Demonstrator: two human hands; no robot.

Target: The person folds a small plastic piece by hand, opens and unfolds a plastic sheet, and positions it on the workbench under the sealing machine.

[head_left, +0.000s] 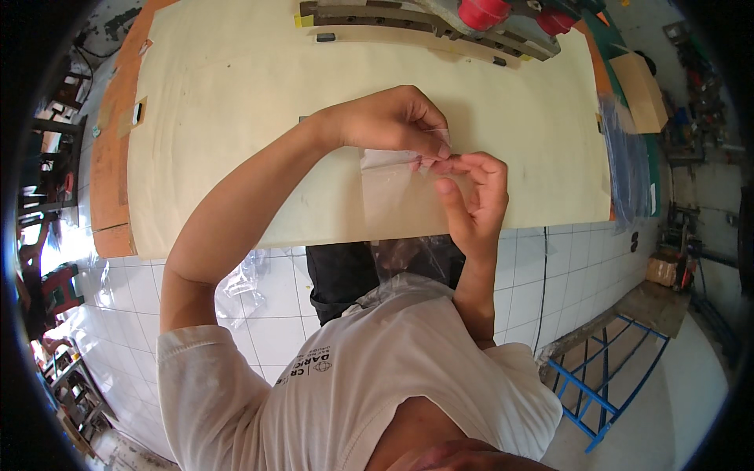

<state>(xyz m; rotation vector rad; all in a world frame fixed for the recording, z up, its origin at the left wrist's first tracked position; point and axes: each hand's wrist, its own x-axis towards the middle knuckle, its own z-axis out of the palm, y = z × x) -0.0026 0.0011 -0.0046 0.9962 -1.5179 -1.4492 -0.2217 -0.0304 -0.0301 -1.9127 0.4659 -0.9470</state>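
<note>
Both hands pinched a clear plastic bag (393,184) at its top edge, left hand (393,122) and right hand (475,196) together, above the plywood bench's (236,94) near edge. Bag contents could not be told. White tiled floor (267,314) lay below.

From my seat I can't tell where the clear plastic bag (386,184) ends: it is see-through, and its lower part slips behind the tabletop (236,118) edge and the white shirt (377,377). The fingers (436,141) of the left hand (389,118) cover the bag's top corner, so the grip there is hidden. The red parts (483,12) on the grey machine (440,23) are cut off by the upper edge (their shape is unclear). Clutter at the right rim (691,86) is too blurred to name.
</note>
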